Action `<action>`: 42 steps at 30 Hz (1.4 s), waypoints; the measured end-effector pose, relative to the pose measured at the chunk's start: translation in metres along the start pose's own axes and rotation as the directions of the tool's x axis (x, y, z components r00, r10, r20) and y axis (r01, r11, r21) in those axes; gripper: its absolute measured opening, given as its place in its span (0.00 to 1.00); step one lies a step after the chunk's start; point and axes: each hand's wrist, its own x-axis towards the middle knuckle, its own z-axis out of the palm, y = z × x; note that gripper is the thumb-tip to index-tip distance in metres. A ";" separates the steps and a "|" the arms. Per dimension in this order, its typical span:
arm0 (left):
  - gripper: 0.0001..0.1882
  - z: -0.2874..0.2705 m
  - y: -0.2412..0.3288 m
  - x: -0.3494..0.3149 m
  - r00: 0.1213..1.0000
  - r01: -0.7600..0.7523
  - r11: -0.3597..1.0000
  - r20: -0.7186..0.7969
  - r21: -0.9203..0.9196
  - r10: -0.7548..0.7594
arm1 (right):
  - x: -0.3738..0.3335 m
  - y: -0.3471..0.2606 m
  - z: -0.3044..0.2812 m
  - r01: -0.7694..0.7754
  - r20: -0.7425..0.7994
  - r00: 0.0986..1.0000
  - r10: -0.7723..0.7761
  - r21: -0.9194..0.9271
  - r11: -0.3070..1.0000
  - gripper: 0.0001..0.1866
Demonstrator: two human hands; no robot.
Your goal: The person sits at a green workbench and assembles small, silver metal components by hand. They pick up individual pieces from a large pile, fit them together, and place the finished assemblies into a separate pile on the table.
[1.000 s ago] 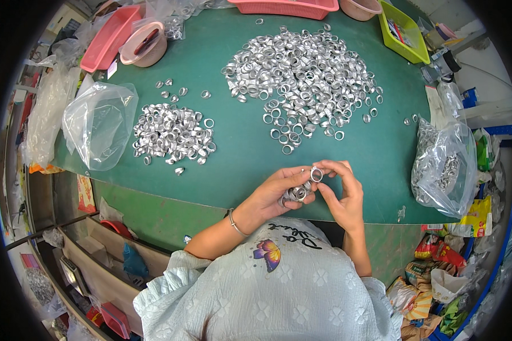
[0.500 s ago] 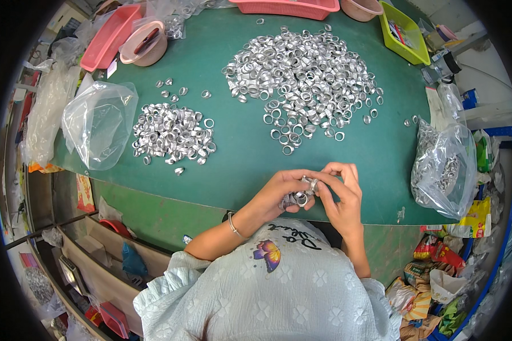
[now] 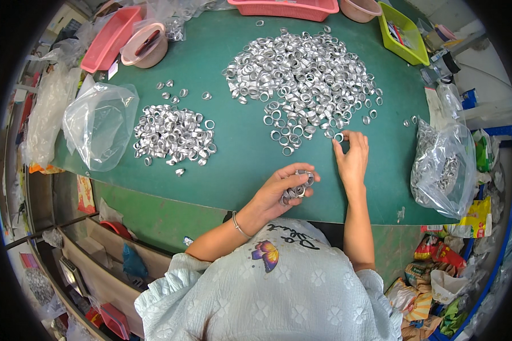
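My left hand [image 3: 282, 192] is curled around several silver metal rings [image 3: 294, 193] above the table's near edge. Farther out, my right hand [image 3: 353, 156] reaches to the near right edge of a large pile of rings [image 3: 301, 74]. Its thumb and forefinger close on a single metal ring [image 3: 339, 137], which still appears to lie at table level. Off to the left sits a smaller heap of similar rings [image 3: 173, 133], with a few loose ones [image 3: 184, 92] behind it.
The green table [image 3: 239, 142] carries a clear plastic bag [image 3: 99, 128] at left and a bag of rings [image 3: 441, 165] at right. Pink baskets [image 3: 111, 40], a pale pink bowl [image 3: 148, 48] and a lime-green basket [image 3: 404, 42] line the far side.
My hands were together near my body and have parted. The right one has moved forward to the large pile's edge; the left keeps its rings nearly in place.
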 end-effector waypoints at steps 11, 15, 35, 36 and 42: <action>0.18 0.011 0.004 -0.001 0.990 -0.019 0.988 -0.133 0.154 0.040 | -0.036 -0.048 -0.048 -0.065 0.184 0.980 -0.080 0.669 0.741 0.22; 0.18 0.017 0.004 -0.002 0.987 -0.044 0.965 -0.138 0.259 0.082 | -0.038 -0.059 -0.056 0.098 0.114 0.976 -0.188 0.541 0.835 0.22; 0.16 0.028 0.006 -0.011 0.990 -0.057 0.924 -0.098 0.379 0.101 | -0.045 -0.070 -0.070 0.307 -0.046 0.949 -0.311 0.349 0.885 0.20; 0.16 0.025 0.005 -0.011 0.989 -0.053 0.915 -0.104 0.399 0.103 | -0.045 -0.071 -0.070 0.302 -0.036 0.950 -0.311 0.375 0.876 0.21; 0.18 0.026 0.004 -0.010 0.996 -0.019 0.916 -0.071 0.400 0.052 | -0.045 -0.070 -0.072 0.251 -0.001 0.956 -0.294 0.523 0.814 0.21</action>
